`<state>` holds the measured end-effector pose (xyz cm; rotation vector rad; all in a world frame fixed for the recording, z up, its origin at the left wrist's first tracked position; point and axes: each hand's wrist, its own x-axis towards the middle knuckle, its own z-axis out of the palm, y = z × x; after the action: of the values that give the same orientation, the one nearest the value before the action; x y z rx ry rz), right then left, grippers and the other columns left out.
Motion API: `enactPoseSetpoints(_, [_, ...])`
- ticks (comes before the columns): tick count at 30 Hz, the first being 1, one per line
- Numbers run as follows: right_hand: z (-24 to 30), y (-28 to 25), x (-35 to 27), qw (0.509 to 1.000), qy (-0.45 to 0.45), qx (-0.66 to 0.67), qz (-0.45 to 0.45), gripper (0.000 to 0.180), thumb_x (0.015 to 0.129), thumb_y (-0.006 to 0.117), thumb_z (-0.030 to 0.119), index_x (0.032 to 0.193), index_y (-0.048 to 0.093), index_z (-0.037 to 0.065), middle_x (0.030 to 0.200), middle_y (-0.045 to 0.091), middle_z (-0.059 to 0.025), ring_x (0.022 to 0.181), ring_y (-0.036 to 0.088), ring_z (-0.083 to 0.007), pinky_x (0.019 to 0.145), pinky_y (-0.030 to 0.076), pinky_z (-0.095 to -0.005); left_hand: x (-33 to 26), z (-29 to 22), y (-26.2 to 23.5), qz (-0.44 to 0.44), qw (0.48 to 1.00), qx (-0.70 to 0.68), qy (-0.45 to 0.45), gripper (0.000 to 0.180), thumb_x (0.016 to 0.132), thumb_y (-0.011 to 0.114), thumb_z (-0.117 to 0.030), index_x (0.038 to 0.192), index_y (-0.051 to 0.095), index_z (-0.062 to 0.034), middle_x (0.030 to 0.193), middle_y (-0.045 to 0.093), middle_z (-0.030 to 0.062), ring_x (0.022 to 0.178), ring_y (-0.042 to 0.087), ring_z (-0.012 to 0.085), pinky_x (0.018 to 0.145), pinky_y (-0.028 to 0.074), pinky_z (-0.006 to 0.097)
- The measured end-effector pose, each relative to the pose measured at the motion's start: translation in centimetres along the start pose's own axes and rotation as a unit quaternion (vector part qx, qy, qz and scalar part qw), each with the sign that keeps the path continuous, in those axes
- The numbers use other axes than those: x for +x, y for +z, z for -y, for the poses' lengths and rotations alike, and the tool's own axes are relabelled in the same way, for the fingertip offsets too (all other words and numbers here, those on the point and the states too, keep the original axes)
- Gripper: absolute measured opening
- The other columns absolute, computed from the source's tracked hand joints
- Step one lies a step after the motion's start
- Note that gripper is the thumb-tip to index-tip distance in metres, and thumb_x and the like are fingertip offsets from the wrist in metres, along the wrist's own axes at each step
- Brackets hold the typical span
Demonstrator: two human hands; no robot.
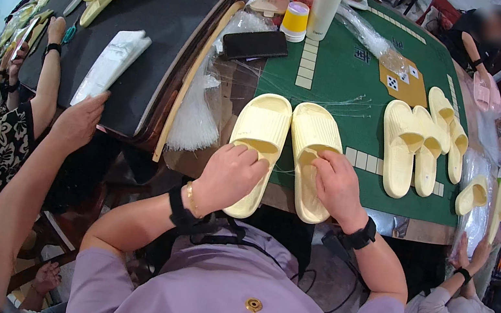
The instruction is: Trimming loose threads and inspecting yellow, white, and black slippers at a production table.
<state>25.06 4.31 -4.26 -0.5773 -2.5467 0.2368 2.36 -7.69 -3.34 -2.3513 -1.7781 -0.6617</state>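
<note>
Two pale yellow slippers, a left one (pixel 263 118) and a right one (pixel 317 126), lie side by side at the table's near edge, toes away from me. My left hand (pixel 229 176) is closed in a pinch over the opening of the left slipper. Over the right slipper's strap, my right hand (pixel 337 187) pinches with thumb and fingers. A thin clear plastic strand shows faintly between the two hands; its ends are hidden by my fingers. Beyond the slippers, more loose clear strands (pixel 344 104) spread across the green mat.
Left of the slippers lies a bundle of clear strands (pixel 194 118), with a black phone (pixel 255 45), paper cups (pixel 295 22) and a white bottle (pixel 325 8) farther back. More slippers (pixel 399 150) lie right. At left, another person's hand (pixel 80 122) holds white plastic bags (pixel 112 62).
</note>
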Motion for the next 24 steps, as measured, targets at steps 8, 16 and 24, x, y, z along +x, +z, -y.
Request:
enactPoseSetpoints(8, [-0.4,-0.3,-0.6,0.997,0.023,0.046,-0.054,0.024,0.073,0.064,-0.003,0.096,0.064,0.005,0.101,0.062,-0.0115,0.090,0.062,-0.0301,0.077,0.052,-0.0382,0.9,0.2,1.8,-0.031,0.996,-0.057,-0.066,0.015,0.079,0.069,-0.014,0.092,0.065,-0.0092,0.074,0.062,0.0063,0.072,0.064,0.0234,0.064,0.050,0.035])
enactPoseSetpoints(16, [-2.6,-2.3,0.9,0.985,0.102,0.090,-0.107,0.017,0.078,0.061,-0.004,0.094,0.062,0.002,0.095,0.062,-0.0133,0.085,0.062,-0.0321,0.072,0.052,-0.0388,1.2,1.2,0.0,-0.075,0.957,-0.225,-0.166,0.021,0.080,0.076,-0.016,0.091,0.063,-0.0049,0.067,0.060,0.0072,0.054,0.059,0.0161,0.052,0.049,0.030])
enactPoseSetpoints(24, [-8.5,-0.9,6.1,0.959,0.278,0.049,0.023,0.017,0.084,0.061,0.019,0.084,0.067,0.003,0.083,0.066,-0.0152,0.080,0.064,-0.0345,0.072,0.052,-0.0416,5.3,9.6,1.6,-0.021,0.935,-0.152,-0.320,0.029,0.086,0.068,-0.026,0.085,0.065,0.0031,0.074,0.067,0.0177,0.065,0.066,0.0292,0.060,0.051,0.037])
